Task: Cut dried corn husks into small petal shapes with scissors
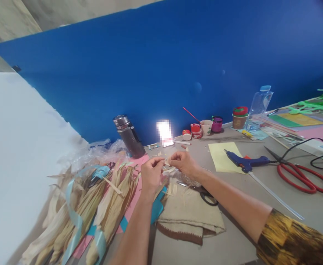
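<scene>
Near the middle of the table, my left hand [152, 172] and my right hand [184, 162] meet fingertip to fingertip. Both are closed in a pinch around a small pale strip [166, 162] that looks like dried husk. Beneath them lie pale scraps [173, 187] on a folded beige cloth [190, 213]. Black-handled scissors [209, 198] rest on that cloth, partly under my right forearm. To the left of my left hand are bundles of dried corn husks [81, 209] with a light blue ribbon [74, 217] across them.
A dark flask [130, 138] stands behind the husks. At the right lie a blue glue gun [247, 161] on yellow paper [219, 156] and red-handled scissors [299, 176]. Paint pots [196, 131], a paper cup [206, 127] and a plastic bottle [261, 103] line the blue wall.
</scene>
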